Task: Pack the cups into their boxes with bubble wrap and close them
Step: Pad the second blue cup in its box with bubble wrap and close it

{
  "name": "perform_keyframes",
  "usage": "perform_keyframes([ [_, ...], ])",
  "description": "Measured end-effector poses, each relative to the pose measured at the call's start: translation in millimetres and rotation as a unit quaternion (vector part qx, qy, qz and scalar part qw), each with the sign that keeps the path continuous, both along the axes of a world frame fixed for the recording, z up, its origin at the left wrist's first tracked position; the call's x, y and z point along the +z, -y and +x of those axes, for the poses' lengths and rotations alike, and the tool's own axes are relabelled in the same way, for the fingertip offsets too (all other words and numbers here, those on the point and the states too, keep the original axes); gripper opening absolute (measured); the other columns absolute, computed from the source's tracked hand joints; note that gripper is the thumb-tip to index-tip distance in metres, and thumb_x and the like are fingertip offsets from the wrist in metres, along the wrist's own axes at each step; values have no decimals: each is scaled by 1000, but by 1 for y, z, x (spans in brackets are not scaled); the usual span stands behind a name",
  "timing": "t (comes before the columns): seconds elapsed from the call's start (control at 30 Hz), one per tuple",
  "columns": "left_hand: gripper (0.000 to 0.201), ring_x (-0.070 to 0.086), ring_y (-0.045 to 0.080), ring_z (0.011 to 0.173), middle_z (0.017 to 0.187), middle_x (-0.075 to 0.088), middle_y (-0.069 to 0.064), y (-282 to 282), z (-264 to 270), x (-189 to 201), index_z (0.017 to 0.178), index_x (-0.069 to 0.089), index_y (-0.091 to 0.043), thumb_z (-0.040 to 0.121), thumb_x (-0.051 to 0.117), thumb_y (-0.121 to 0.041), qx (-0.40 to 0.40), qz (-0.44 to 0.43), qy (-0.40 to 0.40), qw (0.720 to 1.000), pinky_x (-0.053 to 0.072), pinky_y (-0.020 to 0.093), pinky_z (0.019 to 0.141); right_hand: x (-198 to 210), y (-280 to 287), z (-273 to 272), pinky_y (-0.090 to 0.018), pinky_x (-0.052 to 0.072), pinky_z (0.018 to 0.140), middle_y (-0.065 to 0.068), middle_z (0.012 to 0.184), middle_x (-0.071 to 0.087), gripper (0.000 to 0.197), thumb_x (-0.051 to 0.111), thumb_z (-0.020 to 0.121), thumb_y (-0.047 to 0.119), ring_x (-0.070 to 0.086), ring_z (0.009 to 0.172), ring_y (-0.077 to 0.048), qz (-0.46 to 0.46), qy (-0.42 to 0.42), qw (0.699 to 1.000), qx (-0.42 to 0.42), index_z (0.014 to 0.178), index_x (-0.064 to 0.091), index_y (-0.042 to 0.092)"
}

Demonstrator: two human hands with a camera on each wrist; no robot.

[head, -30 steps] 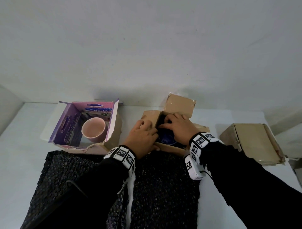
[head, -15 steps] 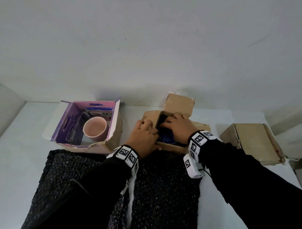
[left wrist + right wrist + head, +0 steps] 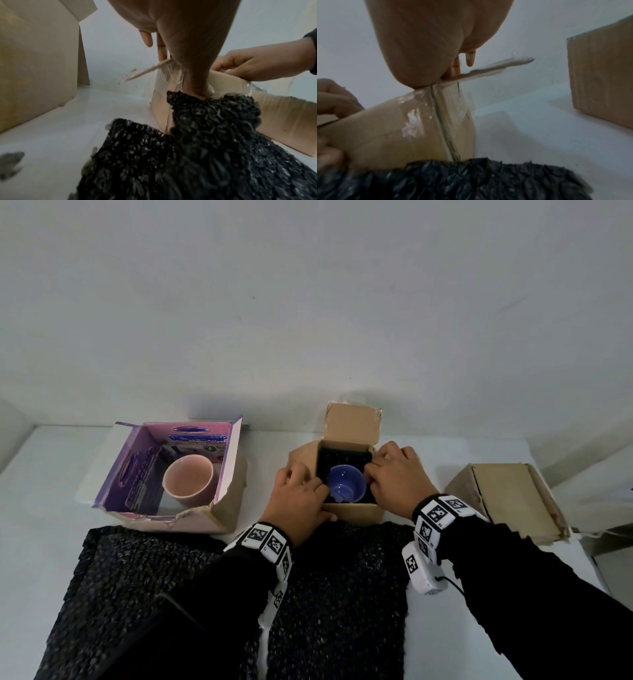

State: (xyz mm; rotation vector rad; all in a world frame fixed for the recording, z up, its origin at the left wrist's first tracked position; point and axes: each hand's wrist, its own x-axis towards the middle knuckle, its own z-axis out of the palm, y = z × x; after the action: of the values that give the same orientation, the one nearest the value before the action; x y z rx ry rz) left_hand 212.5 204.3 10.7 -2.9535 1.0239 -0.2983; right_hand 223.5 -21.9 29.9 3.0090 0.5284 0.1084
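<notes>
— What sits on the worktop (image 3: 48,508)?
— I see the open brown box (image 3: 356,510) mid-surface; purple box (image 3: 224,508) to its left, closed brown box (image 3: 507,498) to its right, black bubble wrap (image 3: 342,594) in front, touching it.

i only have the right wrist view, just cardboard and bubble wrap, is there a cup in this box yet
observer: yes, a blue cup sits inside the middle box, whose back flap stands open.
operator: and the other hand, where is it
observer: the left hand grips the box's left rim, fingers curled over the edge, thumb on the front wall.
operator: any cups left to pack
observer: a pink cup stands in the open purple box further left.
</notes>
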Motion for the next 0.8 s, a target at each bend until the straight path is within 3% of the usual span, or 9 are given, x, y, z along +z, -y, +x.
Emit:
perform_keyframes([
  [0.2, 45, 46, 23, 102, 92, 66, -5, 1, -1, -5, 83, 71, -21, 67, 67, -63, -14, -22, 37, 999, 33, 41, 89, 0, 2, -19, -41, 27, 87, 12, 89, 64, 39, 35, 81, 40, 44, 113, -18, 6, -11, 1000, 7, 85, 71, 25],
  [0.3, 42, 46, 24, 103, 88, 67, -6, 0, -4, -4, 89, 66, -25, 66, 71, -59, -16, -36, 41, 998, 32, 44, 92, -2, 4, -33, -41, 24, 90, 15, 93, 62, 29, 39, 85, 45, 45, 108, -17, 106, 10, 994, 22, 92, 62, 31],
  [0.4, 38, 45, 27, 105, 91, 64, -6, 2, -9, -8, 95, 63, -30, 67, 73, -53, -7, -42, 44, 998, 31, 47, 92, -8, 0, -43, -38, 20, 87, 16, 94, 64, 27, 37, 90, 45, 46, 105, -17, 133, 13, 990, 40, 91, 61, 32],
  [0.53, 26, 44, 27, 107, 96, 63, -8, 6, -11, -8, 88, 68, -33, 67, 76, -46, -1, -52, 20, 998, 26, 44, 90, -11, -2, -57, -42, 28, 89, 12, 98, 64, 23, 45, 92, 41, 50, 111, -22, 127, 62, 990, 16, 88, 63, 27],
  [0.63, 26, 46, 26, 106, 95, 63, -11, 9, -9, -3, 84, 70, -33, 64, 77, -48, 4, -35, -2, 999, 25, 42, 89, -12, -6, -75, -38, 35, 79, 3, 100, 60, 18, 56, 89, 37, 50, 95, -24, 162, 111, 979, 48, 90, 59, 19],
  [0.7, 32, 47, 27, 108, 100, 64, -9, 7, -10, -2, 90, 69, -32, 63, 78, -46, -10, -42, -9, 999, 26, 41, 89, -14, -9, -86, -37, 35, 75, -1, 100, 57, 27, 59, 87, 43, 47, 91, -23, 180, 112, 976, 52, 90, 60, 17],
  [0.8, 45, 48, 26, 118, 121, 59, -3, -1, -26, -5, 113, 62, -25, 71, 74, -35, -21, -113, -38, 993, 29, 41, 98, -20, -18, -98, -38, 37, 77, -1, 106, 52, 38, 59, 81, 59, 45, 97, -23, 153, 78, 985, 15, 93, 62, 23],
])
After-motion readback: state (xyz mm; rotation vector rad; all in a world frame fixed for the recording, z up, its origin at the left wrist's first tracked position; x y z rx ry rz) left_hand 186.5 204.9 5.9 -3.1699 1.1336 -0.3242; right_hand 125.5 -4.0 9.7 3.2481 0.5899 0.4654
